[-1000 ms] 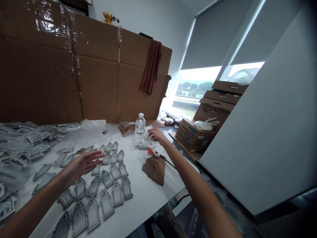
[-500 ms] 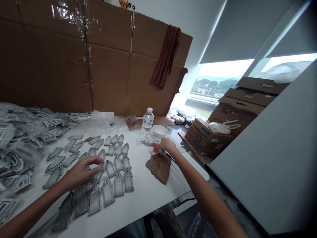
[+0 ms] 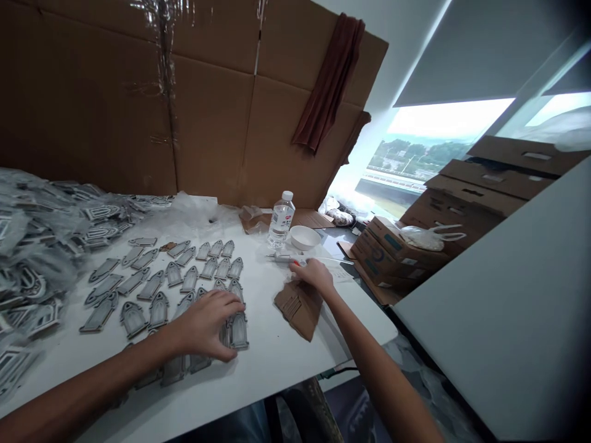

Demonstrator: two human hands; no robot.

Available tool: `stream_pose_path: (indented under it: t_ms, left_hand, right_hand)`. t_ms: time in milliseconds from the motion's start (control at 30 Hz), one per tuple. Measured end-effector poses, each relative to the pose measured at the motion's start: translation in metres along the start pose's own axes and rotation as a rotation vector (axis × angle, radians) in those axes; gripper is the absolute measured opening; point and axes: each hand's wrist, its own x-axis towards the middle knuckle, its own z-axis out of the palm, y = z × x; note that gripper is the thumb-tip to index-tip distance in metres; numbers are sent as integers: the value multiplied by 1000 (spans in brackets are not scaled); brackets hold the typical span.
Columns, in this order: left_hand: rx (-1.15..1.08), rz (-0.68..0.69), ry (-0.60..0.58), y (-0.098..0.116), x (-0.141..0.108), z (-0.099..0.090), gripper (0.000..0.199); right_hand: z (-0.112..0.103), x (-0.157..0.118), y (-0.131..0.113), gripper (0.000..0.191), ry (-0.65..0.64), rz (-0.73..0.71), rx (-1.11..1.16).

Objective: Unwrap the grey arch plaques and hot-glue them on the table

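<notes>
Thumb and fingers of the left hand (image 3: 205,324) are standing apart, gripping nothing visible, their gap facing right. Just beyond that gap, a grey arched piece (image 3: 239,333) is lying flat on the white table (image 3: 263,369), its long axis running near to far. Left hand is being the nearer one; the right hand (image 3: 314,274) is resting farther right and farther off, fingers curling over a red-marked tool (image 3: 295,263), beyond a cardboard scrap (image 3: 300,309). Palm is hiding whether it is gripping firmly.
</notes>
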Motion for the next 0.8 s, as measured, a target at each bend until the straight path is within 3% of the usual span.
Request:
stream_pose_path:
  t_ms: [233, 367, 600, 800]
  left_hand:
    - [-49, -69, 16, 0, 1, 16, 65]
    - [-192, -130, 123, -3, -6, 9, 62]
    - [-136, -283, 383, -25, -63, -27, 36]
    - [-34, -339, 449, -46, -92, -25, 32]
  right_hand:
    - [-19, -27, -5, 29, 129, -121, 362]
    - [-24, -50, -33, 34, 25, -195, 676]
    - [-1, -73, -90, 54, 28, -387, 538]
    - [30, -88, -98, 49, 45, -493, 456]
